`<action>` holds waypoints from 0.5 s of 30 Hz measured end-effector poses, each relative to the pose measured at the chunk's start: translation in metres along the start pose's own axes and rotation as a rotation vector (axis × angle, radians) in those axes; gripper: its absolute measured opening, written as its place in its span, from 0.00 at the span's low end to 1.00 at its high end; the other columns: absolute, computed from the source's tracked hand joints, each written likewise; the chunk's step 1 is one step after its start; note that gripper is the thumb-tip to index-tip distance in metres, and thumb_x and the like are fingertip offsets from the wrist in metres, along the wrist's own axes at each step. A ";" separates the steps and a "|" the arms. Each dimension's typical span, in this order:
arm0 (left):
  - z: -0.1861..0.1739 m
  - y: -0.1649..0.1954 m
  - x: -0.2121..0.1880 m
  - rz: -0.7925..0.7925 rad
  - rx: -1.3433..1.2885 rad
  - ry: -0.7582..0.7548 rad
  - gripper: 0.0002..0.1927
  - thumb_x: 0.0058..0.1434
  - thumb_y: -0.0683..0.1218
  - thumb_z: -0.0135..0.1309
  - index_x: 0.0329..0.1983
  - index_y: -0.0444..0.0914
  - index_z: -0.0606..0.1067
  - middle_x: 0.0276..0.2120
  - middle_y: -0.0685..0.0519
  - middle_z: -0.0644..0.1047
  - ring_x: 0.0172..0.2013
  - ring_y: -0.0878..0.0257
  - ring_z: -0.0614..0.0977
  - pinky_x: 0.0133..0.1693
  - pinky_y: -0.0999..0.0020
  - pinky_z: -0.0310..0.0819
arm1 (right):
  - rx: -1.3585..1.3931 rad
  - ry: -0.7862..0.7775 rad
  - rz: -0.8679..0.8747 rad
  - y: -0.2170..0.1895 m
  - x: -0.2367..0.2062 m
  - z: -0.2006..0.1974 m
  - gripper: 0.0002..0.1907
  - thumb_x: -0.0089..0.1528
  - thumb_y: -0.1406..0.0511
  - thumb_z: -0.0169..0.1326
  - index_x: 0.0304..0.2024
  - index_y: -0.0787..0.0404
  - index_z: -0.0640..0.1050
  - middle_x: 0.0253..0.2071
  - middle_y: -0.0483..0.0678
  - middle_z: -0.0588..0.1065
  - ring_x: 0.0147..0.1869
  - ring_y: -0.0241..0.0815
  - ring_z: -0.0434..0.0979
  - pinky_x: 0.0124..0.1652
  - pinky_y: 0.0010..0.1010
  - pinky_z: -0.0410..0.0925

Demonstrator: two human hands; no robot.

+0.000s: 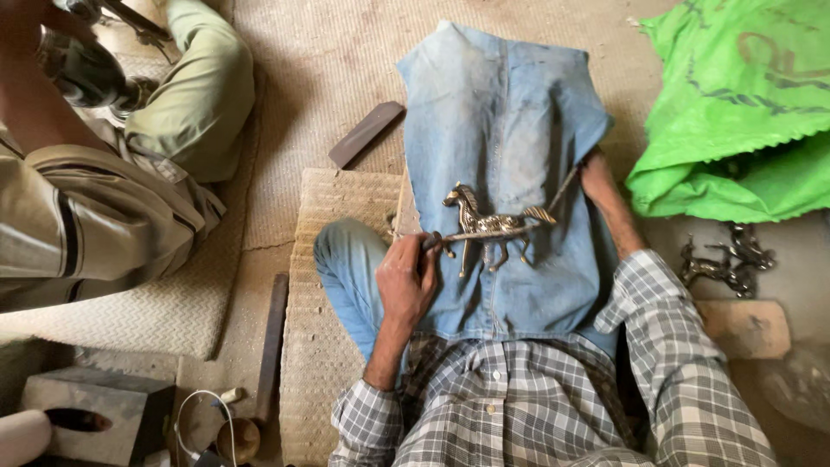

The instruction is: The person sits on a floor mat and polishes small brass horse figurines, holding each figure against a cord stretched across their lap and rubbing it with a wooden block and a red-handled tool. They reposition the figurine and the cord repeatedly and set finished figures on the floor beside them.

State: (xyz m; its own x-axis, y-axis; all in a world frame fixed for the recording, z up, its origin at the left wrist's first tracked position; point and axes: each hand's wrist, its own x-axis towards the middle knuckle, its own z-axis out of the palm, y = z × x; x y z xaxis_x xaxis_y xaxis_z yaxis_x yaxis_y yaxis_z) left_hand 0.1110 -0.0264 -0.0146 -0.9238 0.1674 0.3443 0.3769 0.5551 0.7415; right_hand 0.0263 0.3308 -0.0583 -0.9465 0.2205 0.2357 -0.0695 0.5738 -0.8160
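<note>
A brass horse figurine (488, 229) lies on a blue denim cloth (501, 121) spread over my lap. My left hand (405, 281) is shut on the handle end of a long metal file (484, 234) that lies across the horse's body. The file's thin far end runs up to my right hand (595, 170), which is at the cloth's right edge. That hand is partly hidden and seems closed on the tip. Both my sleeves are grey checked.
Another person in khaki clothes (104, 207) sits at the left, holding a metal piece. A green plastic bag (743, 112) lies at the top right, with more dark horse figurines (726, 259) and a stone block (745, 329) below it. Dark flat bars (367, 133) rest on woven mats.
</note>
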 end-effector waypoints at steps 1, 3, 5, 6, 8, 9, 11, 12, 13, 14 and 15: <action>0.000 -0.002 -0.002 0.006 -0.001 -0.011 0.07 0.61 0.41 0.59 0.40 0.36 0.76 0.32 0.45 0.77 0.33 0.47 0.80 0.33 0.55 0.73 | -0.022 0.010 0.051 0.005 -0.002 0.003 0.17 0.65 0.76 0.42 0.56 0.70 0.75 0.50 0.59 0.78 0.54 0.49 0.78 0.51 0.41 0.69; -0.002 -0.005 -0.004 0.021 -0.110 -0.005 0.03 0.61 0.39 0.56 0.37 0.36 0.74 0.32 0.46 0.77 0.32 0.50 0.80 0.34 0.57 0.73 | -0.238 -0.076 0.121 0.012 -0.015 0.000 0.14 0.67 0.75 0.47 0.54 0.69 0.76 0.49 0.58 0.77 0.53 0.49 0.77 0.53 0.40 0.68; -0.012 -0.008 -0.009 0.073 -0.172 -0.037 0.02 0.59 0.39 0.55 0.33 0.36 0.73 0.29 0.47 0.75 0.29 0.52 0.77 0.32 0.58 0.70 | -0.025 -0.095 0.173 0.025 -0.043 -0.016 0.12 0.68 0.73 0.51 0.53 0.68 0.77 0.49 0.56 0.76 0.54 0.47 0.75 0.54 0.37 0.67; -0.021 -0.007 -0.015 0.112 -0.180 -0.073 0.02 0.57 0.39 0.55 0.30 0.37 0.73 0.26 0.48 0.73 0.26 0.53 0.75 0.30 0.58 0.67 | 0.132 -0.115 0.195 0.026 -0.062 -0.030 0.10 0.69 0.73 0.53 0.53 0.67 0.77 0.49 0.54 0.75 0.54 0.45 0.74 0.55 0.35 0.67; -0.034 -0.008 -0.018 0.198 -0.255 -0.227 0.02 0.54 0.41 0.55 0.26 0.39 0.75 0.23 0.51 0.73 0.23 0.56 0.72 0.27 0.60 0.64 | 0.293 -0.204 0.188 0.021 -0.101 -0.065 0.09 0.71 0.71 0.56 0.53 0.66 0.78 0.49 0.52 0.74 0.54 0.43 0.72 0.57 0.32 0.66; -0.044 -0.007 -0.022 0.245 -0.318 -0.342 0.02 0.53 0.43 0.54 0.26 0.41 0.76 0.23 0.53 0.76 0.22 0.58 0.72 0.26 0.61 0.64 | 0.293 -0.260 0.160 0.016 -0.118 -0.083 0.09 0.68 0.70 0.56 0.51 0.66 0.79 0.55 0.51 0.74 0.61 0.43 0.73 0.61 0.33 0.66; -0.048 -0.004 -0.021 0.245 -0.253 -0.469 0.04 0.52 0.46 0.55 0.23 0.42 0.76 0.20 0.54 0.76 0.20 0.58 0.72 0.24 0.61 0.64 | 0.152 -0.349 0.108 0.004 -0.141 -0.113 0.12 0.63 0.71 0.55 0.50 0.65 0.80 0.62 0.52 0.75 0.68 0.44 0.73 0.65 0.35 0.66; -0.046 -0.001 -0.019 0.196 -0.123 -0.480 0.08 0.51 0.47 0.56 0.21 0.40 0.74 0.18 0.51 0.74 0.19 0.57 0.72 0.23 0.59 0.64 | 0.009 -0.383 0.086 -0.004 -0.148 -0.120 0.15 0.60 0.71 0.56 0.50 0.65 0.80 0.63 0.53 0.75 0.68 0.44 0.73 0.65 0.36 0.66; -0.043 0.002 -0.015 0.148 0.006 -0.491 0.11 0.50 0.49 0.57 0.20 0.38 0.73 0.16 0.49 0.72 0.18 0.56 0.72 0.22 0.57 0.64 | 0.030 -0.283 0.144 -0.013 -0.155 -0.120 0.16 0.62 0.72 0.54 0.53 0.65 0.80 0.62 0.53 0.75 0.67 0.43 0.74 0.66 0.35 0.67; -0.040 0.005 -0.010 0.054 -0.039 -0.485 0.08 0.55 0.49 0.56 0.29 0.38 0.76 0.20 0.50 0.75 0.19 0.57 0.74 0.23 0.59 0.67 | 0.050 -0.182 0.203 -0.023 -0.160 -0.117 0.18 0.63 0.73 0.52 0.55 0.65 0.79 0.62 0.53 0.75 0.67 0.43 0.75 0.67 0.34 0.67; -0.035 0.009 -0.004 -0.041 -0.085 -0.476 0.09 0.59 0.48 0.54 0.38 0.39 0.78 0.24 0.50 0.79 0.19 0.59 0.77 0.23 0.61 0.70 | 0.069 -0.082 0.260 -0.032 -0.161 -0.113 0.19 0.64 0.74 0.51 0.58 0.64 0.78 0.62 0.53 0.75 0.66 0.42 0.76 0.67 0.33 0.68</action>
State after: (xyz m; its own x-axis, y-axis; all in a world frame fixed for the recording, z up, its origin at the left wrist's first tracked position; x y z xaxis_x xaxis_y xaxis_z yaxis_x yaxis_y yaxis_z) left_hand 0.1203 -0.0511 0.0109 -0.8585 0.5122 0.0271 0.3257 0.5035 0.8002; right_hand 0.2166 0.3662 -0.0100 -0.9575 0.2871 -0.0279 0.1607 0.4509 -0.8780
